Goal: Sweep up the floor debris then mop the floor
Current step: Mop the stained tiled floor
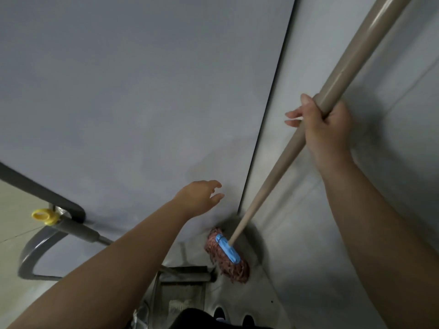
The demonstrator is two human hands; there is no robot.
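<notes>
Right hand (325,129) wrapped around the mop handle (280,167) partway down its length, fingers curled round the pole. Left hand (202,198) holds nothing; fingers loosely spread, reaching toward the lower part of the handle, not touching it.

Mop head (226,254), reddish strands under a blue clamp, sits on the floor (297,269) in the corner where the grey wall (118,91) on the left meets the paler wall (380,162) on the right.

Step in hand, by my reading: mopping stage, mop being picked up or set to work from the corner. Next move likely needs the left hand to close on the handle below the right one, giving two-handed control before the head is drawn out.

Count: one mop, two hands. One grey pole with a yellow ring (45,216) at far left, probably the broom's; its lower end is hidden. A metal drain grate (185,274) lies near the mop head.
</notes>
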